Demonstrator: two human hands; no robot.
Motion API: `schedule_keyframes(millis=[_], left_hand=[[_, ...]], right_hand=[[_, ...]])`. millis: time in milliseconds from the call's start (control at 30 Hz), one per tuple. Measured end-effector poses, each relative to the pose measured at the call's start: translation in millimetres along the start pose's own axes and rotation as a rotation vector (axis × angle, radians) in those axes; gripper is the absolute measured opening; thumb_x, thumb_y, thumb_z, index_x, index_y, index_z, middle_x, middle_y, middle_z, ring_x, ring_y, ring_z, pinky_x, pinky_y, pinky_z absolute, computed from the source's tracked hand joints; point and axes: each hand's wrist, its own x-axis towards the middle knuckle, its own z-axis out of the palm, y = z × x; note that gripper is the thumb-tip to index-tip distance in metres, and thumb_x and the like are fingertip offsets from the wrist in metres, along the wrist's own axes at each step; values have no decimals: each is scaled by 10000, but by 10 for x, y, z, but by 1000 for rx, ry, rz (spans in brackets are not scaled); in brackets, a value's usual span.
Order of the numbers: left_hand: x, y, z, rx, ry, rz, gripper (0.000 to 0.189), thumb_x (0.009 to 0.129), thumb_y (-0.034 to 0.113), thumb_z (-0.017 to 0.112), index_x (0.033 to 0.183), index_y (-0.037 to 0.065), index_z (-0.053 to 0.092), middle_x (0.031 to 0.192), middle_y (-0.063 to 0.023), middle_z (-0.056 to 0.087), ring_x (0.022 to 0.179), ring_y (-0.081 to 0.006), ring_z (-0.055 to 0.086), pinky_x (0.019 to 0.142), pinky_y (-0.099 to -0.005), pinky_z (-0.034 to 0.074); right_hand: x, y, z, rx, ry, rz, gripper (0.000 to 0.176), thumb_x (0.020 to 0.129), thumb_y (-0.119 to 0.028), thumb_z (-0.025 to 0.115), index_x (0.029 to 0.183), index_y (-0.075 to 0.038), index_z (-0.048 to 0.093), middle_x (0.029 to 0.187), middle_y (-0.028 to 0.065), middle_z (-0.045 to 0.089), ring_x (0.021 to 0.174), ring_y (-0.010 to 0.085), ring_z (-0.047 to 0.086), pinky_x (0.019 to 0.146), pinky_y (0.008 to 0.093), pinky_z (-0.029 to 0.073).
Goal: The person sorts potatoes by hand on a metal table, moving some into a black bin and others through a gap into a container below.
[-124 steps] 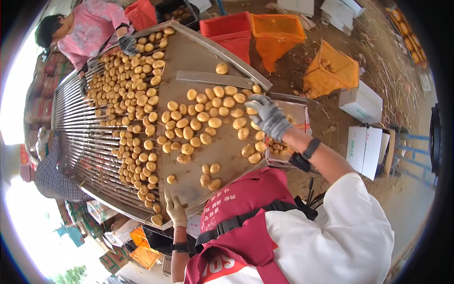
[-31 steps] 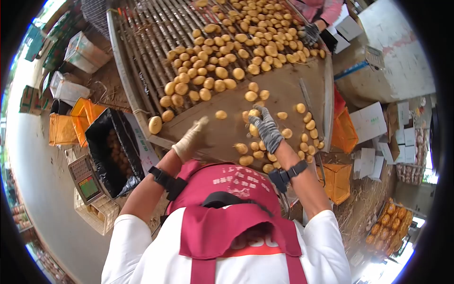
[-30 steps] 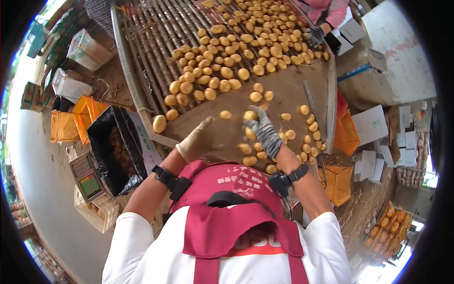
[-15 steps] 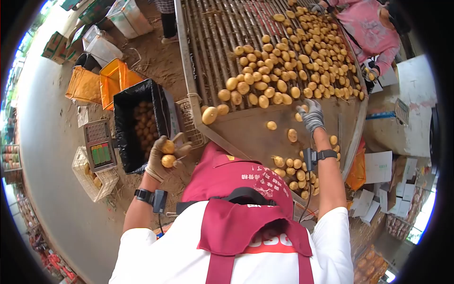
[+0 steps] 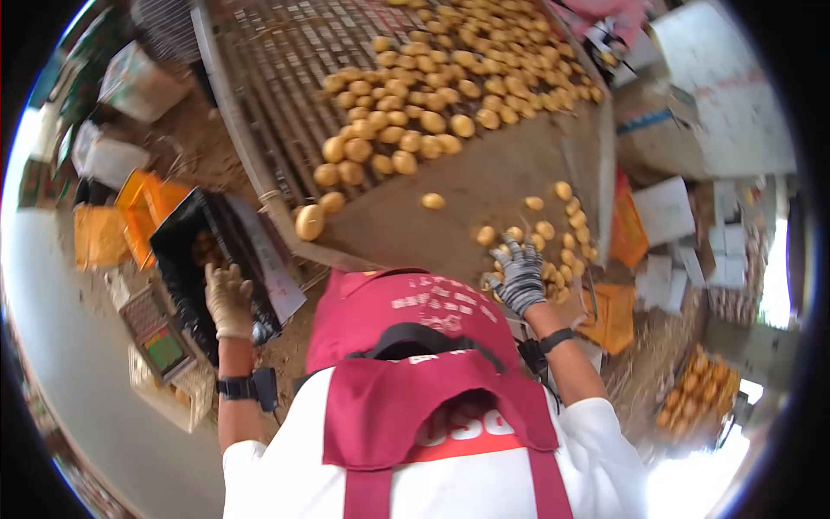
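My left hand (image 5: 229, 300), in a pale glove, hovers over a box lined with black plastic (image 5: 186, 298). Its fingers are apart and no potato shows in them. Inside the liner, potatoes (image 5: 206, 249) are partly in shadow. My right hand (image 5: 519, 275), in a grey striped glove, lies with fingers spread over a cluster of potatoes (image 5: 566, 257) at the near right corner of the sorting table's flat metal part (image 5: 389, 216). Whether its fingertips press on a potato is hard to make out. One loose potato (image 5: 433, 201) rests on the metal between the hands.
Many potatoes (image 5: 432, 95) cover the slatted part of the table (image 5: 277, 104). A scale (image 5: 157, 337) stands left of the lined box, near a basket (image 5: 143, 372). Orange bags (image 5: 143, 208) lie beyond. At the far right edge is a co-worker's pink sleeve (image 5: 618, 13).
My left hand has let go of two potatoes and moved over the lined box. My right hand has come down from the potatoes by the slats to the near cluster. The view has shifted.
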Motion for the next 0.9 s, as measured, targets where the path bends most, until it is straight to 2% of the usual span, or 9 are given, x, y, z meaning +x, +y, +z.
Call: schedule_keyframes(millis=[133,300,367,433,533,567,733,833,900], left_hand=[[-1013,282,1270,336,-309,375,579,1058,275,541,1586,132,351,1512,-96,501,1364,-275,537,690,-227,529],[-1312,-11,1583,724,-665,444,537,1058,143,493,1577,89,363,1494,-113,538,950,-81,596,699,-213,511],[-1407,-89,1694,755,-783,301,576,1020,59,496,1580,97,364,1554,-71,473,1046,-118,627,861,-269,541],[-1445,-270,1770,845,-1043,441,629,960,-69,463,1567,65,367,1609,-101,381,1482,-219,358,1234,-379,272],[-1393,-527,1903,1032,-1162,726,634,932,-84,486,1546,43,389,1591,-138,414,1470,-249,393,1212,-367,303],[-1417,-586,1942,1126,-1129,739,631,894,-89,533,1503,37,428,1531,-277,441,1460,-386,400,1148,-391,387],[-1123,-1225,2188,1210,-1196,756,592,918,-15,552,1494,72,445,1541,-280,413,1414,-402,439,1128,-389,409],[-1186,-1471,2341,1742,-825,850,564,956,268,573,1482,106,450,1591,-218,359,1212,-404,607,1027,-460,495],[-1350,-1398,2452,1813,-736,781,578,962,279,556,1501,119,423,1596,-214,354,1194,-398,619,1016,-465,502]], right_hand=[[-448,309,78,35,59,154,775,767,-523,770,1454,-250,535,1613,128,343,1491,451,248,1177,660,218],[-892,713,148,126,26,355,739,844,-443,751,1499,-231,483,1614,153,327,1480,456,275,1195,596,267],[-1077,1027,398,217,80,440,733,857,-416,746,1508,-220,471,1609,169,326,1469,459,294,1206,567,271],[-1264,1112,310,201,5,622,730,877,-376,736,1521,-183,451,1588,224,328,1439,464,340,1226,502,277],[-1498,1368,490,283,158,685,724,883,-367,733,1513,-148,451,1572,251,339,1433,447,361,1221,501,287],[-1557,1409,566,267,189,637,726,874,-352,739,1498,-111,458,1556,257,358,1418,425,384,1206,502,307],[-1238,849,61,582,278,236,634,837,-338,758,1399,-126,557,1459,230,490,1351,412,457,1163,488,356],[-1036,732,105,320,320,-73,490,849,-326,740,1292,-139,645,1393,196,559,1310,407,503,1139,465,385],[-954,763,204,245,229,-285,378,865,-312,710,1197,-132,702,1358,176,588,1269,401,537,1114,468,409]])
